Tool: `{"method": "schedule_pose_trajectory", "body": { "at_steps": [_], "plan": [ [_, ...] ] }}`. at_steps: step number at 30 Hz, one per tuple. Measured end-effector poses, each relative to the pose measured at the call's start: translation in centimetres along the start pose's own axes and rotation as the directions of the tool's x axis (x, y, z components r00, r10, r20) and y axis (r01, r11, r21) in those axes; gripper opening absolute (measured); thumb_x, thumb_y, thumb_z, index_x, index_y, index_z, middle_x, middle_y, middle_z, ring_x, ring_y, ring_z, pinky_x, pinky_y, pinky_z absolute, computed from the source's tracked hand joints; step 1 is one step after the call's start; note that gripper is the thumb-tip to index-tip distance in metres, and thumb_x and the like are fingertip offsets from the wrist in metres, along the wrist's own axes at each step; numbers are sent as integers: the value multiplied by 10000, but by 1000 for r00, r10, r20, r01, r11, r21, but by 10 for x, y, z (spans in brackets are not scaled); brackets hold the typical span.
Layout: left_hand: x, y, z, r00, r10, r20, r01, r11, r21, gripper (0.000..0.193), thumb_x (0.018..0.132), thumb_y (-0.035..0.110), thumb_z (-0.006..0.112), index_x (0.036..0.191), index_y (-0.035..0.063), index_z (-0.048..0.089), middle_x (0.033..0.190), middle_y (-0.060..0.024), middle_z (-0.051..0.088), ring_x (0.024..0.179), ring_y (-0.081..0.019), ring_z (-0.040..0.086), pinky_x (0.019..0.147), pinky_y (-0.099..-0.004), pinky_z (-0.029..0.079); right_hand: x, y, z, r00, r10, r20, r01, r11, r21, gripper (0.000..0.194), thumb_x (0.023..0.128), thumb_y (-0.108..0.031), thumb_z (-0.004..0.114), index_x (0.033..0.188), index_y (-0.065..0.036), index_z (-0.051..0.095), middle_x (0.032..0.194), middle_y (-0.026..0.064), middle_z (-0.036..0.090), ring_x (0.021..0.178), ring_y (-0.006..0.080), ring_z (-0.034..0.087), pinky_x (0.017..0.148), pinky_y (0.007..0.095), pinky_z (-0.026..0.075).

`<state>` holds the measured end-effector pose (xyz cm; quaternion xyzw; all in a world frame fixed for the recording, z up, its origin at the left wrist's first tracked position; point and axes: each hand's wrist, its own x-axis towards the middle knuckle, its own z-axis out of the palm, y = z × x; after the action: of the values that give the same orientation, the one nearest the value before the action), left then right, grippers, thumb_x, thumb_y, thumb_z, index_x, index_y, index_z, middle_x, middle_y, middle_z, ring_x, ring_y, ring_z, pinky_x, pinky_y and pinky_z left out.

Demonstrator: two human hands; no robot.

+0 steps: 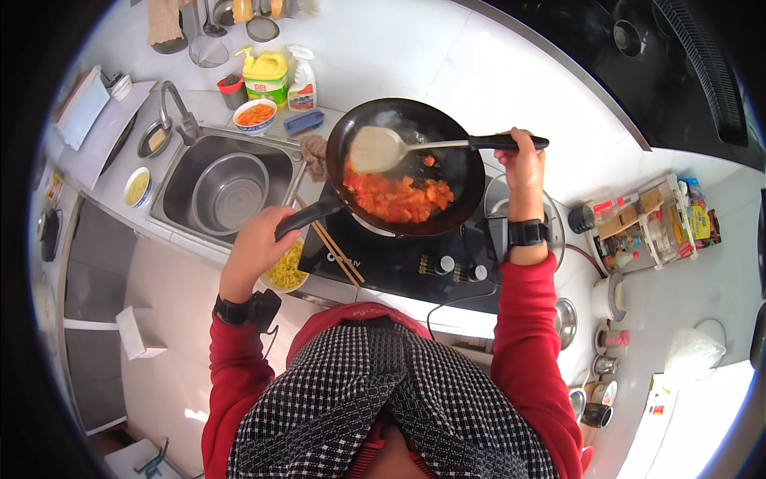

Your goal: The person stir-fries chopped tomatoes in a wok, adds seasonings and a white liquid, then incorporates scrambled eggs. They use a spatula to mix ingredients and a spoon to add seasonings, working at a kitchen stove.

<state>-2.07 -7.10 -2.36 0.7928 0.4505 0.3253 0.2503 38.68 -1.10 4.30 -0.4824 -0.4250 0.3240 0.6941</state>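
My left hand (258,246) grips the black handle of a dark wok (392,114), which is on the black cooktop (383,257). In my right hand (522,163) is the black handle of a metal wok spatula (378,149). Its broad blade is inside the wok, over the left side of the food. Chopped red-orange pieces, apparently tomato (413,200), lie in the lower half of the wok, with one piece apart near the middle. Wooden chopsticks (337,251) rest across the cooktop's left edge. Below my left hand, a bowl of yellow food (287,269) is partly hidden.
Left of the wok, a steel basin (231,193) sits in the sink (179,161). Behind are a bowl of orange pieces (255,114), a yellow jug (266,75), a spray bottle (302,78) and a brush (303,123). A glass lid (556,221) and spice rack (646,224) stand right.
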Motion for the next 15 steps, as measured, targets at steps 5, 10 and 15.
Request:
{"method": "schedule_pose_trajectory", "body": {
  "at_steps": [5, 10, 15],
  "plan": [
    [0, 3, 0, 1000, 5, 26, -5, 1000, 13, 242, 724, 113, 634, 930, 21, 544, 814, -143, 574, 754, -328, 555, 653, -359, 433, -34, 44, -8, 949, 270, -165, -272, 962, 12, 169, 777, -139, 614, 838, 10, 561, 638, 92, 573, 414, 184, 547, 377, 244, 420],
    [-2, 3, 3, 1000, -11, 16, 11, 1000, 5, 239, 723, 107, 634, 921, 10, 541, 807, -149, 569, 740, -330, 552, 645, -357, 433, -42, 37, -94, 905, 127, -405, -162, 985, -54, 144, 780, -131, 594, 778, 7, 554, 604, 88, 567, 396, 153, 521, 365, 235, 406],
    [0, 2, 3, 1000, 22, 19, -22, 1000, 16, 246, 725, 112, 634, 928, 8, 544, 810, -153, 572, 746, -337, 554, 651, -359, 435, -21, 15, -107, 926, 11, -376, -28, 999, -40, 150, 795, -132, 560, 762, 14, 548, 587, 83, 560, 399, 141, 502, 390, 235, 407]
  ]
}}
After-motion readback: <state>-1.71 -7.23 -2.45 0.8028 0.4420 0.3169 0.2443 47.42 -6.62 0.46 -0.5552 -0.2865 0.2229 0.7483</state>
